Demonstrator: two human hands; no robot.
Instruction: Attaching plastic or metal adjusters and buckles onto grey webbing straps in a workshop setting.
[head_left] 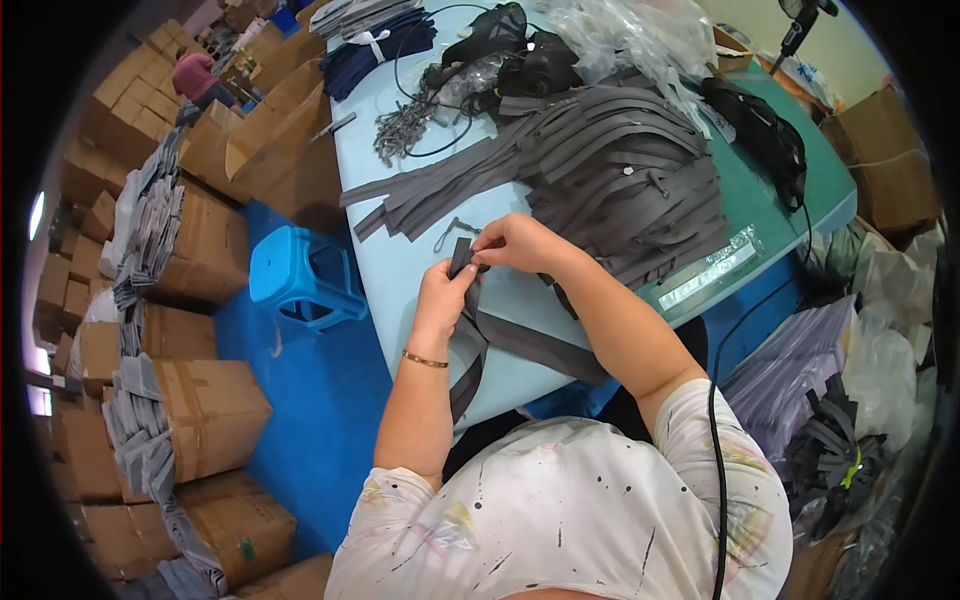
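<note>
My left hand [441, 297] is closed around a dark grey zipper strip [462, 256] near its upper end, thumb on top. The rest of that strip hangs below the hand over the light blue tabletop. The fingers of my right hand [516, 244] are pinched together right at that end, touching my left thumb. What small part they grip is hidden. Just beyond my hands lies a small grey zipper pull with a loop [457, 230]. Another dark strip [540, 347] stretches across the table's near edge. A big heap of similar strips [620, 165] fills the area ahead to the right.
A bunch of small grey zipper pulls [405, 130] lies farther back near black mesh bags [545, 62] and clear plastic [640, 35]. A green mat [825, 180] covers the table's right. Left are a blue stool [290, 270] and cardboard boxes [215, 415]; a person [196, 77] stands far off.
</note>
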